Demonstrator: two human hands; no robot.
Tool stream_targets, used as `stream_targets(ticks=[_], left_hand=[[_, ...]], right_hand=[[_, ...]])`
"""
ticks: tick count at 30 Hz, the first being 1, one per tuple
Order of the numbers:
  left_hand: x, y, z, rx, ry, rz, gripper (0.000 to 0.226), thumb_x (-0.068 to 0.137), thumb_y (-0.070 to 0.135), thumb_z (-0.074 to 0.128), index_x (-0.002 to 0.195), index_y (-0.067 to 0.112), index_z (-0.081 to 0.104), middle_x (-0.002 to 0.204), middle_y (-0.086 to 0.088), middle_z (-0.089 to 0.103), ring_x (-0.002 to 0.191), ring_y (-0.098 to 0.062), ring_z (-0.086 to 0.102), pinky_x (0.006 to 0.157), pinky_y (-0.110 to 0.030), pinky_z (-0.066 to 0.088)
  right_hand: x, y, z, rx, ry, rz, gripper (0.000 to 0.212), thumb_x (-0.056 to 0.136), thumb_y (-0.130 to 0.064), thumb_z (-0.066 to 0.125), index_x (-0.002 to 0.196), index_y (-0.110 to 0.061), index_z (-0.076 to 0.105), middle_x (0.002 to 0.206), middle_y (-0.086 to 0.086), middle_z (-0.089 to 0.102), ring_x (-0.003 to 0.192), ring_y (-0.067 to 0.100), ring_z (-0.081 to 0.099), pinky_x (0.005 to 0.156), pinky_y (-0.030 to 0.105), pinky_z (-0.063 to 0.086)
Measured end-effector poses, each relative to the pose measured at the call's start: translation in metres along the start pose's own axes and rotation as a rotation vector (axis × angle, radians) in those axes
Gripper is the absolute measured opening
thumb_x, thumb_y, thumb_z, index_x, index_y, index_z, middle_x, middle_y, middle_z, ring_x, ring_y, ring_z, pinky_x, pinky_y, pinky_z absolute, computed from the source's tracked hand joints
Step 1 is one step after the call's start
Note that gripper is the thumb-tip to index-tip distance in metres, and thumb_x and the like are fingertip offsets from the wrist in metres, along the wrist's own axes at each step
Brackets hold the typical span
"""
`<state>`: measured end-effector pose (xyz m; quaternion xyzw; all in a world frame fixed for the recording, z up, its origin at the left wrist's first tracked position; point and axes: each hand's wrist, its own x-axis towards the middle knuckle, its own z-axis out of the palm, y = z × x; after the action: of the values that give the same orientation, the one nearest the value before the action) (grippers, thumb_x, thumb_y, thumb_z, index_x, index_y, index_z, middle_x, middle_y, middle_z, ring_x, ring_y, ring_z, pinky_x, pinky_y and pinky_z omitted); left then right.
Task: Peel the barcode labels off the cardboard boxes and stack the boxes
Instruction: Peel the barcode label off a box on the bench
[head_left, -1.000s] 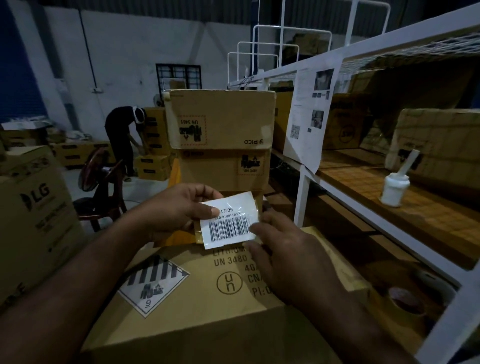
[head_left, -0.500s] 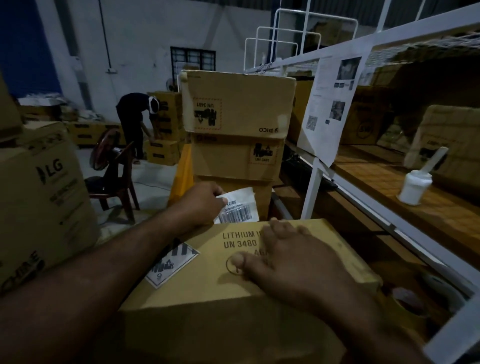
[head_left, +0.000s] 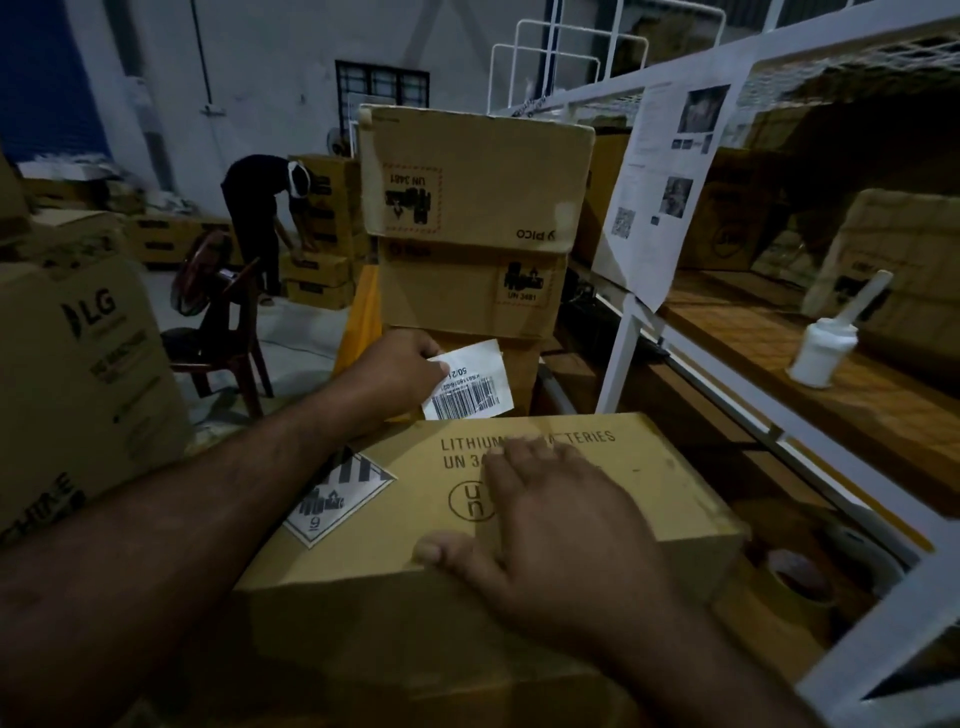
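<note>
Our left hand (head_left: 390, 371) pinches the label (head_left: 470, 384); our right hand (head_left: 561, 519) lies flat on the box (head_left: 654, 467). We should drop the label first — then lift.

The right grip (head_left: 550, 525) covers the middle of the lettering printed on the cardboard box (head_left: 665, 483); the thumb of the left grip (head_left: 395, 369) hides a corner of the barcode label (head_left: 475, 389), whose fine print is too small to read. Both forearms are cut off at the frame's edge.

Left hand (head_left: 396, 370) pinching, right hand (head_left: 550, 525) flat — palm down
</note>
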<state>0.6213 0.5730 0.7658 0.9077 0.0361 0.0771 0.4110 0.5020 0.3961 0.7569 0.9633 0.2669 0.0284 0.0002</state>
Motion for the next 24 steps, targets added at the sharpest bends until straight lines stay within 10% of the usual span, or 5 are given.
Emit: stream_targets(ticks=[3,6,10,17,24], left_hand=[[-0.004,0.000,0.001,-0.126,-0.037,-0.062,0.010,0.099,0.019,0.056,0.101,0.013,0.063,0.089,-0.005,0.071,0.071,-0.011,0.066,0.049,-0.020,0.044],[-0.008,0.002,0.001,-0.197,-0.080,-0.117,0.008,0.099,0.018,0.056,0.099,0.013,0.063,0.091,-0.008,0.072,0.072,-0.014,0.068,0.051,-0.024,0.049],[-0.008,0.006,0.001,-0.273,-0.087,-0.171,0.011,0.100,0.016,0.055,0.104,0.009,0.063,0.095,-0.013,0.073,0.079,-0.019,0.071,0.059,-0.028,0.056],[-0.005,0.000,0.003,-0.226,-0.113,-0.116,0.011,0.099,0.016,0.056,0.104,0.009,0.064,0.090,-0.009,0.072,0.072,-0.014,0.068,0.046,-0.023,0.049],[-0.002,-0.005,0.001,-0.202,-0.099,-0.031,0.009,0.098,0.015,0.059,0.102,0.011,0.066,0.094,-0.008,0.073,0.078,-0.014,0.069,0.055,-0.022,0.051]], right_hand=[[-0.023,0.003,-0.002,-0.024,0.114,-0.055,0.091,0.086,-0.078,0.001,0.128,-0.027,0.063,0.138,-0.007,0.057,0.126,0.012,0.055,0.102,0.034,0.035],[-0.026,0.031,-0.003,0.119,0.019,-0.017,0.097,0.064,-0.085,-0.009,0.148,-0.046,0.022,0.154,-0.030,0.008,0.133,-0.009,0.001,0.109,0.026,0.002],[-0.002,0.032,-0.009,0.118,-0.052,0.077,0.109,0.065,-0.090,0.002,0.155,-0.029,0.006,0.164,-0.007,0.000,0.149,0.011,-0.001,0.118,0.036,0.002],[-0.001,-0.037,0.008,0.089,-0.071,-0.275,0.102,0.083,-0.083,0.030,0.154,-0.021,-0.011,0.162,-0.001,-0.020,0.148,0.015,-0.018,0.105,0.033,-0.022],[-0.014,0.037,0.000,0.045,-0.088,0.117,0.115,0.057,-0.096,0.002,0.154,-0.034,-0.008,0.163,-0.013,-0.010,0.148,0.007,-0.006,0.110,0.029,-0.010]])
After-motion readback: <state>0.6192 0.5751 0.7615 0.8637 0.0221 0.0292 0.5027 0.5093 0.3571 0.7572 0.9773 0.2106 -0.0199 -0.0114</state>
